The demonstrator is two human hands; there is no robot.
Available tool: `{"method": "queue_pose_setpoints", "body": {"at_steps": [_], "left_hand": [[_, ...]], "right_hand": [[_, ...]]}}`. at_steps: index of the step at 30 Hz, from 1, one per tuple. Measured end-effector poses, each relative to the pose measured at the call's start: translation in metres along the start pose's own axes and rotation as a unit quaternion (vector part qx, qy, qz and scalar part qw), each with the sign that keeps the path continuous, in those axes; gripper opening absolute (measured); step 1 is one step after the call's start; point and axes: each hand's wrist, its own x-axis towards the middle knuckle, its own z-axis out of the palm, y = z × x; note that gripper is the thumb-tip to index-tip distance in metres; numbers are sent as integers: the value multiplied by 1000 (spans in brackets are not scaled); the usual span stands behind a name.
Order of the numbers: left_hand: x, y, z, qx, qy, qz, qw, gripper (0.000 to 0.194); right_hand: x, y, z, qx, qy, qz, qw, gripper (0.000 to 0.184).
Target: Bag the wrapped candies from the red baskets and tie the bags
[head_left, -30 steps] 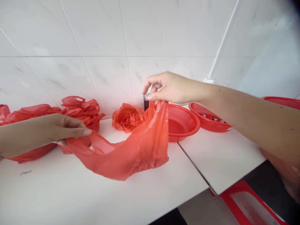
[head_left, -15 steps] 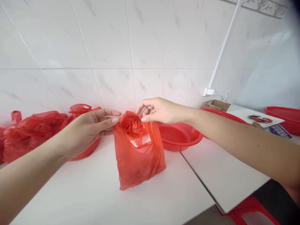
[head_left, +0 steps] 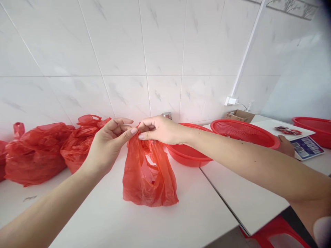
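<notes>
A red plastic bag (head_left: 147,182) stands on the white table in front of me, its handles drawn up and together. My left hand (head_left: 115,137) pinches the top of the bag between thumb and forefinger, on its left side. Close against it, my right hand (head_left: 161,130) grips the gathered handles with curled fingers. Through the gap between the handles some of the bag's inside shows; what it contains is hard to make out.
Several filled red bags (head_left: 38,151) sit along the wall at left. Behind my right arm are a red basin (head_left: 191,160) and a red colander (head_left: 245,132). Further right, another person's hand (head_left: 286,146) is beside a digital scale (head_left: 307,148) carrying small packets. A red stool (head_left: 276,232) stands below the table edge.
My right hand has moved left to meet my left hand. The bag's wide mouth has been drawn closed, with its handles brought together. The other person's hand shows more at the right.
</notes>
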Motion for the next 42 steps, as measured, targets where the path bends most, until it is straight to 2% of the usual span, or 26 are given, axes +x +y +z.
{"method": "queue_pose_setpoints", "body": {"at_steps": [1,3,5,6,8,11,13,16,18,20,21,22,25,26,28,30,32,34,36,37,39,40,42], "left_hand": [[-2,-1,-1,-12,-22,1,1000,36],[-7,-1,-3,0,-105,-18,994,42],[-13,-2,-5,42,-203,-71,976,40],[-15,-4,-5,53,-232,-108,965,34],[-16,-7,-6,14,-230,-178,957,26],[-10,-15,-5,-95,-153,-247,952,27],[-7,-18,-3,-108,-137,-291,941,21],[-5,-15,1,-70,-181,-327,925,23],[-5,-9,4,-48,-234,-321,916,23],[-6,-3,7,-16,-277,-309,910,14],[-7,-1,8,3,-289,-303,908,10],[-6,1,9,20,-293,-300,908,14],[-4,-1,8,39,-276,-300,912,35],[-3,-2,7,34,-265,-303,915,39],[-1,-6,2,13,-244,-309,919,42],[0,-10,-5,-14,-227,-309,924,44],[1,-12,-11,-35,-219,-292,930,39],[1,-13,-16,-25,-246,-265,932,32],[0,-12,-19,26,-285,-243,927,22],[-1,-11,-19,63,-302,-233,922,18],[-3,-11,-15,143,-323,-211,911,14],[-4,-12,-13,182,-321,-192,909,11],[-8,-15,-7,266,-288,-133,910,9]], "right_hand": [[1,0,0,-9,7,-5,1000,3],[2,-1,-2,-30,17,-5,999,8],[4,-1,-7,-43,23,2,999,9],[4,-1,-9,-48,27,6,998,8],[3,-1,-14,-60,44,12,997,3],[0,-5,-21,-81,58,14,995,8],[0,-10,-23,-82,12,0,997,13],[6,-13,-19,-80,-84,-26,993,15],[15,-12,-12,-88,-97,-33,991,14],[23,-9,-1,-78,-91,-43,992,12],[26,-7,4,-64,-89,-53,993,12],[28,-5,8,-48,-85,-65,993,13],[27,1,14,-34,-33,-87,995,20],[25,5,13,-44,-20,-77,996,22],[18,13,8,-72,-33,-33,996,21],[6,19,5,-90,-47,6,995,21],[-9,20,5,-95,-23,16,995,20],[-27,18,9,-108,-28,10,994,19],[-41,16,15,-116,-49,0,992,20],[-45,17,17,-109,-38,-5,993,20],[-47,25,22,-58,25,-5,998,22],[-44,32,24,-25,49,2,998,25],[-37,47,30,28,59,21,998,31]]}}
